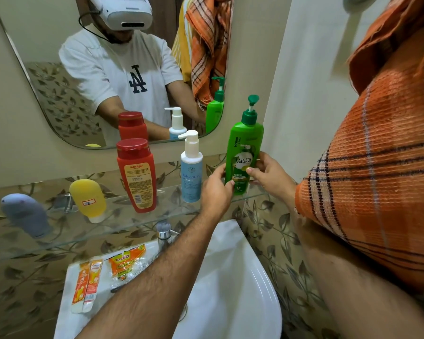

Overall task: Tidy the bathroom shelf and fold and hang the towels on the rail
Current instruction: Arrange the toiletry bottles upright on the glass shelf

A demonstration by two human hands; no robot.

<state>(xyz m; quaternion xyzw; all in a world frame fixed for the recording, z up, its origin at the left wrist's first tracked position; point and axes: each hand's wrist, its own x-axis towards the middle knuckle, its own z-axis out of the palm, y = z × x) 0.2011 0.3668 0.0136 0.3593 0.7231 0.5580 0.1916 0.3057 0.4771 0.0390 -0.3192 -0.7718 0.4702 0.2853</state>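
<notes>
A green pump shampoo bottle (244, 145) stands upright at the right end of the glass shelf (123, 228). My left hand (216, 189) grips its lower left side and my right hand (269, 176) pinches its right side, thumb on the label. To its left on the shelf stand a pale blue pump bottle (191, 172), a red bottle (137, 177), a yellow tube (88, 199) on its cap and a grey tube (26, 215). An orange checked towel (377, 167) is draped over my right arm.
A mirror (59, 94) hangs above the shelf and reflects the person, the bottles and the towel. Below are a white basin (230, 289), a chrome tap (164, 234), two toothpaste boxes (86, 286) and an orange scrub pack (126, 263) on the basin's left rim.
</notes>
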